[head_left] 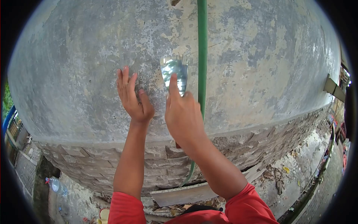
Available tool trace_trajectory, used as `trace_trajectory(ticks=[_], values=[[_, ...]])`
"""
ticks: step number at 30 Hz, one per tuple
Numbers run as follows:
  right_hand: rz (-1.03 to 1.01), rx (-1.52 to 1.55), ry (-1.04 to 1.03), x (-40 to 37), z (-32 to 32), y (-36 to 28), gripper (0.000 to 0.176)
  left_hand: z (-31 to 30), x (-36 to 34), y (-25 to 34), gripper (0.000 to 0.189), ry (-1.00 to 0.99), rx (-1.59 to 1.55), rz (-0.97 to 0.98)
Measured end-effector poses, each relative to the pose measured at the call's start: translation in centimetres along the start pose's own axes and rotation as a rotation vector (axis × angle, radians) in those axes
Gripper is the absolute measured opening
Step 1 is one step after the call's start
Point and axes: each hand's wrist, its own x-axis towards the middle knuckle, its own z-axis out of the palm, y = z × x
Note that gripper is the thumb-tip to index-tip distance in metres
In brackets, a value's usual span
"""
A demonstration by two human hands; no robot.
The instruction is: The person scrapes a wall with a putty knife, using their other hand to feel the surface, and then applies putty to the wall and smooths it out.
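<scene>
My right hand is wrapped round the handle of a scraper, its index finger stretched along the shiny metal blade. The blade points up, its wide edge right at the peeling paint of the grey wall. A little to the left, my left hand rests at the wall, fingers spread and pointing up, with nothing in it. Most of the scraper's handle is hidden in my right palm. Just right of the blade, a green pipe runs down the wall.
Rough stone cladding forms the wall's base. Below it lie a board, dry leaves and a clear plastic bottle. A metal bracket juts out at the far right.
</scene>
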Motion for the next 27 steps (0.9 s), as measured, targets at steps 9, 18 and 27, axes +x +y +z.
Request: trace_trajectory(ticks=[9,18,27], values=[[0.007,0.002,0.056,-0.2,0.8,-0.3,0.050,0.0,0.0,0.1,0.042,0.004,-0.005,-0.005],[0.024,0.016,0.081,-0.5,0.7,-0.5,0.048,-0.2,0.0,0.0,0.044,-0.030,0.020,-0.017],[-0.029,0.062,0.126,-0.2,1.0,-0.8,0.046,-0.1,-0.1,-0.1,0.043,-0.027,0.024,-0.021]])
